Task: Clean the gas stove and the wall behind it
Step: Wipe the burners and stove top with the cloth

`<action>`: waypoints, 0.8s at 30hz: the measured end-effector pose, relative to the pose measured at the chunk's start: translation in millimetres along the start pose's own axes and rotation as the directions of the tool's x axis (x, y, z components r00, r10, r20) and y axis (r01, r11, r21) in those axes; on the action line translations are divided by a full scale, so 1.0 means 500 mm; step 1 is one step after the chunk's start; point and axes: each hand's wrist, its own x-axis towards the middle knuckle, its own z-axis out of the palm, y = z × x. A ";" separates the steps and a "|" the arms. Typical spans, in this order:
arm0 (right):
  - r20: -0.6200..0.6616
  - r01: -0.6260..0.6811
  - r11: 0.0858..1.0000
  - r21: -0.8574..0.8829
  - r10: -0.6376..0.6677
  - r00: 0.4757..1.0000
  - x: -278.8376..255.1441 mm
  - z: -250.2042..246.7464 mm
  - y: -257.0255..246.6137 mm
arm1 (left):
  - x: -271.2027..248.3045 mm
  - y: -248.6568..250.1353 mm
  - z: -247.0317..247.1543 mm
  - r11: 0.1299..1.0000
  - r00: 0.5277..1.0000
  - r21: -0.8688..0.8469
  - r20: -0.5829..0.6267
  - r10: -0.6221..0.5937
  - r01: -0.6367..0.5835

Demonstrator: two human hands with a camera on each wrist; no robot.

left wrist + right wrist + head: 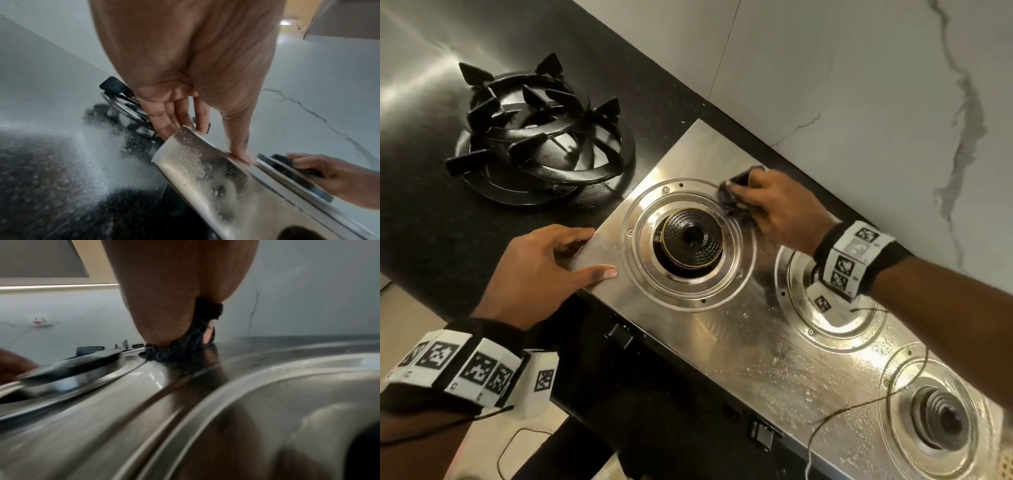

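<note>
- Three burner wells show on the steel gas stove (722,339) in the head view; the leftmost holds a perforated burner (692,236), and the top is wet with droplets.
- Right hand (774,202) has its fingers curled round a dark scrubbing cloth (736,195), pressing it on the stove just beside the back rim of the left well, near the marble wall (876,85).
- Left hand (541,270) lies flat with fingers spread and straight at the stove's left corner, thumb on the steel.
- Only the head view shows the black pan supports (541,137) stacked on the dark counter (431,212), well apart from the stove.
- From the left wrist view alone, the left fingers (174,116) reach over the stove's corner edge (185,146), holding nothing.
- Right wrist view adds the crumpled folds of the cloth (185,345) squeezed under the palm against the steel; it is blurred.
</note>
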 end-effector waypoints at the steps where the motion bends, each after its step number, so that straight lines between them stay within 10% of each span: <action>1: -0.023 -0.044 0.999 0.002 0.044 0.999 0.008 -0.004 0.020 | 0.000 0.001 0.000 1.000 1.000 0.010 0.002 0.005 -0.005; 5: -0.075 -0.234 0.972 0.005 0.234 0.969 0.033 -0.012 0.071 | -0.002 0.004 -0.001 1.000 1.000 0.017 0.001 0.008 -0.008; 14: -0.036 -0.109 0.993 0.038 0.110 0.993 -0.085 0.012 -0.036 | -0.013 0.003 0.006 1.000 1.000 -0.003 -0.018 -0.015 0.015; 24: -0.052 -0.284 0.958 0.032 0.286 0.957 -0.073 0.006 0.011 | -0.019 0.010 0.005 1.000 1.000 0.018 -0.021 -0.013 0.014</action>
